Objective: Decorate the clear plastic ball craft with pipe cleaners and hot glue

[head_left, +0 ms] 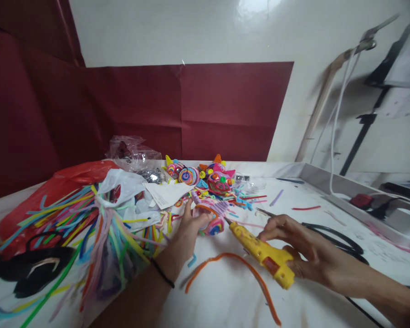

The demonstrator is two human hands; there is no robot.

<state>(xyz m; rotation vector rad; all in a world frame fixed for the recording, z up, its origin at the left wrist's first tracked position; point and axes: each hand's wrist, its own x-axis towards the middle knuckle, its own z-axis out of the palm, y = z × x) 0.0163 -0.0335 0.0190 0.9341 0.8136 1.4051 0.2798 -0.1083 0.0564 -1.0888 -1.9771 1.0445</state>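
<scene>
My left hand (189,228) is closed around the near side of a colourful pipe-cleaner craft piece (216,224) with coiled rings of pink, blue and orange. In my right hand (295,241) is a yellow glue gun (259,250), its nozzle pointing left at the craft piece. Whether the tip touches the piece, I cannot tell. The right fingers also seem to have a thin dark pointed tool (265,212) by them, partly hidden. An orange pipe cleaner (239,256) lies curved on the white table below both hands.
Bundled pipe cleaners (105,237) spread over a red plastic bag (18,223) at left. Behind my hands sit colourful coiled figures (222,180) and a white paper (167,193). A black cable (338,234) loops at right, near a white power strip (405,223).
</scene>
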